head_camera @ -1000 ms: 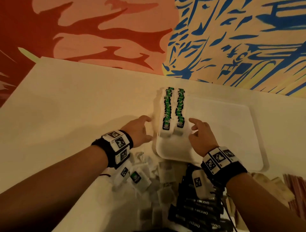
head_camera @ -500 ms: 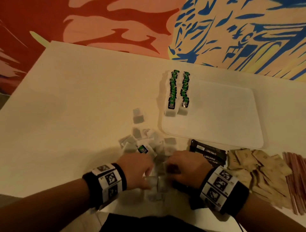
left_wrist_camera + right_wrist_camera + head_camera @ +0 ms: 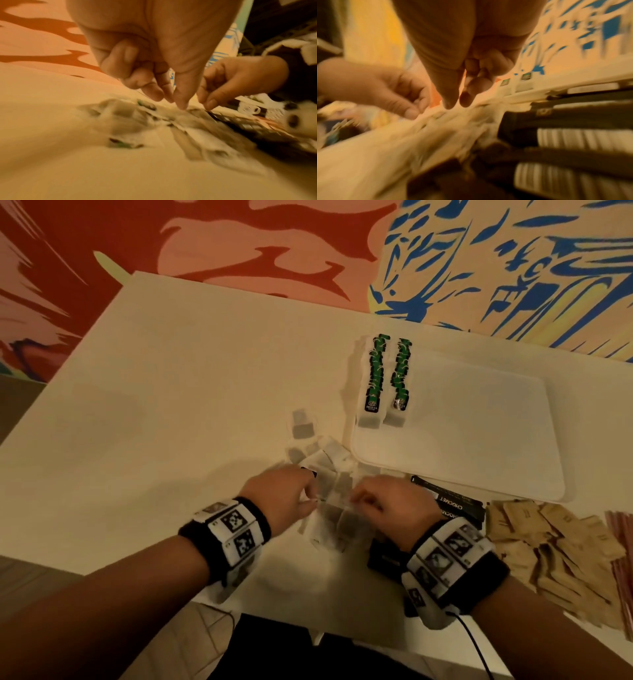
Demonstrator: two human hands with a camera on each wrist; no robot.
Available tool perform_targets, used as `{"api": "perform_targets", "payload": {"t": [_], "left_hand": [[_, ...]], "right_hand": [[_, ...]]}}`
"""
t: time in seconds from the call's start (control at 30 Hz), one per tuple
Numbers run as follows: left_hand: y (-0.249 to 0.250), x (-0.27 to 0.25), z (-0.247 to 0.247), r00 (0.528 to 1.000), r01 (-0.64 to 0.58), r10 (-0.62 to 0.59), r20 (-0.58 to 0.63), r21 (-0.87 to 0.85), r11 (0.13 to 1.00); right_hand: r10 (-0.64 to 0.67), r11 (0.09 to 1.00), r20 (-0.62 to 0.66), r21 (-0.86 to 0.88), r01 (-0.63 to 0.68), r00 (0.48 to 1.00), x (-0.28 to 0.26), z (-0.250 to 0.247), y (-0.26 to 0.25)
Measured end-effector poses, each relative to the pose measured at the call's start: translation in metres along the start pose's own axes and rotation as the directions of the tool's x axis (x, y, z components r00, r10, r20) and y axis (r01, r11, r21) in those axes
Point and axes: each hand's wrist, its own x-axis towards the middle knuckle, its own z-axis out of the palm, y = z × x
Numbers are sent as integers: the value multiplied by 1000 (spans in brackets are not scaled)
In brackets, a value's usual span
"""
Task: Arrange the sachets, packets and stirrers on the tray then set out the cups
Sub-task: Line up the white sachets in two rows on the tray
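— Both hands sit low over the loose tea bags (image 3: 330, 501) near our edge of the white table (image 3: 164, 412); a second ago they were up at the tray (image 3: 479, 440), on either side of the two rows of green-tagged tea bags (image 3: 385, 378). Those rows have not shifted.

— And how do we hold them?

— Our left hand (image 3: 284, 498) comes in from the left, knuckles up, fingers curled, thumb and fingertips (image 3: 180, 100) pinched down onto the pile. Our right hand (image 3: 387, 505) mirrors it, thumb and forefinger (image 3: 450, 100) pressed onto the same heap. The wrist views are blurred — we cannot say which single bag either hand grips.

— Room to move?

— The tray's near-left corner lies just beyond the pile, and most of its floor right of the green rows is bare. Black packets (image 3: 452, 508) lie under and beside our right wrist, touching the tray's near rim. Brown sachets (image 3: 561, 546) spread further right, with reddish stirrers (image 3: 621, 542) at the frame's edge. Left of the pile the table is open.
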Motion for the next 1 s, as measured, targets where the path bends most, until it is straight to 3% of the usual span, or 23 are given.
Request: {"api": "perform_targets", "payload": {"t": [0.1,0.17,0.33,0.47,0.67,0.9,1.0], "left_hand": [[-17,-2,-11,992,64,-73,-106,-89,994],[-28,-4,-14,980,116,-132,-152,-110,987],[-32,-10,-8,973,231,-232,-9,-62,971],[-21,-7,5,977,212,-211,29,-89,973],[-5,1,14,987,157,-162,5,-273,949],[-4,6,7,993,116,-122,9,-377,919],[-6,4,1,991,88,-122,-57,-416,905]], "right_hand": [[101,985,-158,153,-77,982,-9,-2,21],[130,983,-166,148,-106,978,-11,-2,29],[140,990,-41,14,-140,989,-8,3,21],[138,988,20,-78,-136,990,-3,10,8],[120,978,47,-180,-110,992,8,17,-6],[139,987,42,-82,-136,989,18,12,-9],[160,986,55,-51,-157,986,21,8,-5]]}}
